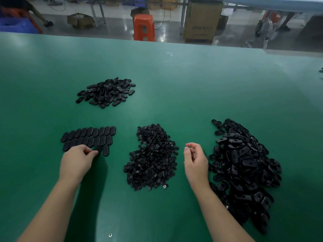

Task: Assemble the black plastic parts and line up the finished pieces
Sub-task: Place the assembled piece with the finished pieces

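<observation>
Three loose heaps of black plastic parts sit on the green worktop (174, 84), beside neat rows of finished black oval pieces (87, 137). The left hand (78, 158) pinches what appears to be one oval piece (99, 147) at the bottom row's edge; the right hand (195, 160) hovers, fingers loosely curled, holding nothing.

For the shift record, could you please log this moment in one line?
left hand: setting finished piece into rows | right hand: empty, between small-parts pile and shell pile
</observation>
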Demonstrator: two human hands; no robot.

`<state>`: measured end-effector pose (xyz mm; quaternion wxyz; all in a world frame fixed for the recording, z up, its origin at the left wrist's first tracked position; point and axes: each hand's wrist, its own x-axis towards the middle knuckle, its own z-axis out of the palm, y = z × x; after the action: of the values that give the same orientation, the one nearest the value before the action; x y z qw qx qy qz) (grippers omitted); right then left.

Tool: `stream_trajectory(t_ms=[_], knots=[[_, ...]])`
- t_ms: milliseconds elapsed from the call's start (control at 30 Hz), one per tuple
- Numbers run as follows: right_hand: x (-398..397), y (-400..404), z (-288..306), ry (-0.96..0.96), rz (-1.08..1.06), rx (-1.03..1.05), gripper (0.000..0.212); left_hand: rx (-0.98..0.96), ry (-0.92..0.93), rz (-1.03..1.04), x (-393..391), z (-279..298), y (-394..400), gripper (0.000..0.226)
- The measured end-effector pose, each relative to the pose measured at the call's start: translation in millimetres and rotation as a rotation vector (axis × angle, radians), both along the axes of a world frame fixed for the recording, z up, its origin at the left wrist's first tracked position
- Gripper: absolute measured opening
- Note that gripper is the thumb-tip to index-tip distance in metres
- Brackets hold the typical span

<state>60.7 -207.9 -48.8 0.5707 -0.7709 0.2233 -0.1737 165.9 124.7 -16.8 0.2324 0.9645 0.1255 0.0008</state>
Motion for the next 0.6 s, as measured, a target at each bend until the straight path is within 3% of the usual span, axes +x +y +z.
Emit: stream_trajectory(t_ms=[267, 433, 600], knots=[[1, 1, -1, -0.003, 0.008, -0.041, 0.004, 0.019, 0.063, 0.024, 3, 0, -1, 0.018], [0, 0, -1, -0.011, 0.021, -0.048, 0.004, -0.039, -0.027, 0.011, -2, 11, -16, 0.018], [-2, 2, 2, 0.025, 0.08, -0.111, 0.004, -0.147, -0.147, -0.288, -17, 55, -96, 0.009]])
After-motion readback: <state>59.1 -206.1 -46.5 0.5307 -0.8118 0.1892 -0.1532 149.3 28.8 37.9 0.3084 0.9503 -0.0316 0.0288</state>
